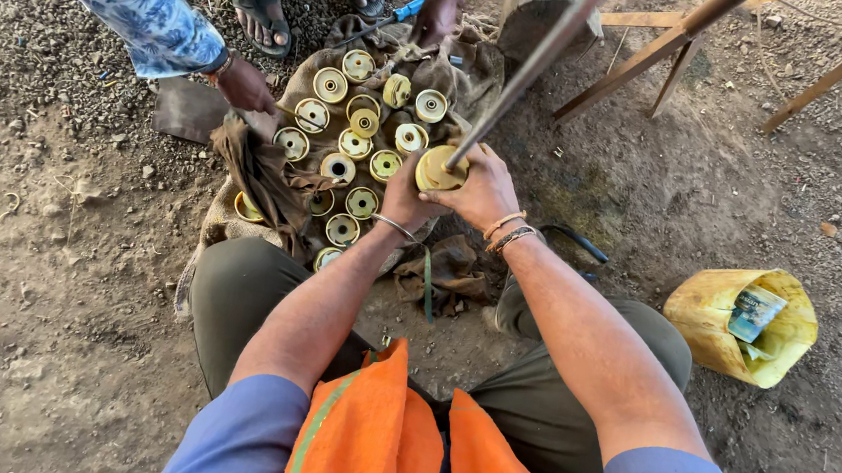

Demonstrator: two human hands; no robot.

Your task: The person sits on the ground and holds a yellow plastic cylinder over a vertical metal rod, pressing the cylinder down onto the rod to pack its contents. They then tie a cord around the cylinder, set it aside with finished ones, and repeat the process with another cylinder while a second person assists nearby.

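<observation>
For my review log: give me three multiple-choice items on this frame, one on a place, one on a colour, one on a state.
1. Where do the yellow discs lie?
A. on sacking on the ground
B. in the bucket
C. on a wooden table

2. What colour is the bucket?
A. blue
B. yellow
C. black

3. What are both hands doing?
A. resting on the knees
B. gripping one disc on the rod
C. hanging free

Key: 1 A, the sacking is spread under them; 2 B, its wall is yellow; 3 B, left hand and right hand close round the disc at the end of the rod.
</observation>
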